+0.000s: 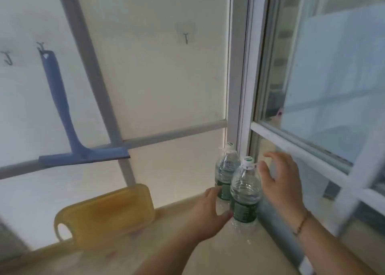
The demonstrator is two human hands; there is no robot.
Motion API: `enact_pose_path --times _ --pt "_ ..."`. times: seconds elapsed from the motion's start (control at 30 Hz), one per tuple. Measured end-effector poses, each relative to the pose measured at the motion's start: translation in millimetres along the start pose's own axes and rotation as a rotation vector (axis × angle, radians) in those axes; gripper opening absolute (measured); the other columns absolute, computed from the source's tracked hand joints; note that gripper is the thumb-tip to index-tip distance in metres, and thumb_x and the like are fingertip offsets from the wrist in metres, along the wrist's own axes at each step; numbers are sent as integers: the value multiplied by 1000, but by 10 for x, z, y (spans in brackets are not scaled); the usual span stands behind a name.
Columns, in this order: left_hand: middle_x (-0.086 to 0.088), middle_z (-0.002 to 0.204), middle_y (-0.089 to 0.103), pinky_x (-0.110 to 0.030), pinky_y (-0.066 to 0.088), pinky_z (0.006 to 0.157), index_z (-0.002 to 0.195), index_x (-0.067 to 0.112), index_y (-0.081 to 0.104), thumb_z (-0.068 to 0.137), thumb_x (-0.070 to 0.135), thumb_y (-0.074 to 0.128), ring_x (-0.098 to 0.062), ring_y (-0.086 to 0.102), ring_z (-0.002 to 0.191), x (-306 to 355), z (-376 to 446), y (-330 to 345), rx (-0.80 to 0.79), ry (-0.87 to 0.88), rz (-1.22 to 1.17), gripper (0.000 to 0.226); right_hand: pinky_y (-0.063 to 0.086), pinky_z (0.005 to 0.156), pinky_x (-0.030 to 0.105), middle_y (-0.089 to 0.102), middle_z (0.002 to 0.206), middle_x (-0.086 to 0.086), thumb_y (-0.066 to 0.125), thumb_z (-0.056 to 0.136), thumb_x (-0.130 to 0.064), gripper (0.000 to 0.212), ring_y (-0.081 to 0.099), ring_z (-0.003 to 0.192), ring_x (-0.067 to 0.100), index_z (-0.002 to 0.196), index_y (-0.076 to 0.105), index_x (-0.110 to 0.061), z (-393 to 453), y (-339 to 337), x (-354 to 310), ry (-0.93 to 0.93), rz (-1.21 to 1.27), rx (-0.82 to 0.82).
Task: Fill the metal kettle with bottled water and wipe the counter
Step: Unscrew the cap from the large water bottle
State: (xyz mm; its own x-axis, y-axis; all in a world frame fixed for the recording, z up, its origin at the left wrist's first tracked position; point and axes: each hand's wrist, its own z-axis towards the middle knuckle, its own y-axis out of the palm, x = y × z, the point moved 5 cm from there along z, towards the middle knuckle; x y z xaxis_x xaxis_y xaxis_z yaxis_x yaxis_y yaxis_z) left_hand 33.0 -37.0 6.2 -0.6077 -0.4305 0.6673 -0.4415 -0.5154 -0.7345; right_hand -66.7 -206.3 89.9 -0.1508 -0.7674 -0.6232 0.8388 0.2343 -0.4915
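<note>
Two water bottles [245, 191] stand at lower centre of the bench [239, 254]; left hand [210, 212] and right hand [281, 183] flank them, fingers spread, gripping nothing. No kettle visible; filling and wiping apparently remain.

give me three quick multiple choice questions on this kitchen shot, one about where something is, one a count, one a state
1. Where does the blue squeegee hang?
A. on a wall hook
B. on the window handle
C. on the counter

2. How many water bottles stand in the corner by the window?
A. one
B. two
C. four

3. What state are the bottle caps in?
A. both off
B. one off
C. both on

Key:
1 A, its handle top sits on a hook on the wall.
2 B, a near bottle and a far bottle stand together between the left hand and right hand.
3 C, each neck carries a white cap.
</note>
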Motion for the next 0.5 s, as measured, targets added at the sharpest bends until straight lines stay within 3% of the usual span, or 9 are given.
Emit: enact_pose_path --times 0.07,0.17,0.23,0.33,0.43,0.5 --pt "9 143 38 -24 36 102 143 30 30 86 43 63 -11 44 126 33 112 109 -4 -6 -34 67 37 68 16 51 137 0 55 97 -36 38 59 110 21 130 56 -18 147 202 92 -13 -210 -255" --pt "9 141 39 -19 35 97 141 30 31 85 39 65 -8 45 121 27 210 256 -12 -16 -67 66 39 63 19 59 122 -8 48 97 -50 35 59 96 11 123 58 -28 182 417 159 -61 -405 -495" --pt "8 141 38 -17 33 97 143 28 29 85 37 66 -8 44 122 12 244 326 -17 -29 -90 69 43 68 24 58 106 -9 47 96 -54 33 57 88 10 115 57 -28 115 492 214 -84 -455 -508" --pt "12 133 38 -15 32 98 143 26 29 84 32 68 -10 41 126 -21 300 393 5 -34 -118 72 36 60 21 50 89 -8 47 97 -53 30 50 82 12 99 55 -25 117 545 251 -94 -484 -485" --pt "19 122 28 1 20 89 144 26 27 81 29 73 0 33 123 -10 378 475 52 -59 -188 78 23 52 16 42 70 -11 62 94 -42 29 45 69 13 77 52 -21 159 566 236 -40 -311 -409" --pt "18 131 27 -5 21 98 147 25 20 74 34 79 3 26 122 22 457 554 100 -73 -249 94 26 51 15 41 65 -13 68 90 -36 34 43 61 7 67 49 -20 160 570 211 -6 -223 -380"
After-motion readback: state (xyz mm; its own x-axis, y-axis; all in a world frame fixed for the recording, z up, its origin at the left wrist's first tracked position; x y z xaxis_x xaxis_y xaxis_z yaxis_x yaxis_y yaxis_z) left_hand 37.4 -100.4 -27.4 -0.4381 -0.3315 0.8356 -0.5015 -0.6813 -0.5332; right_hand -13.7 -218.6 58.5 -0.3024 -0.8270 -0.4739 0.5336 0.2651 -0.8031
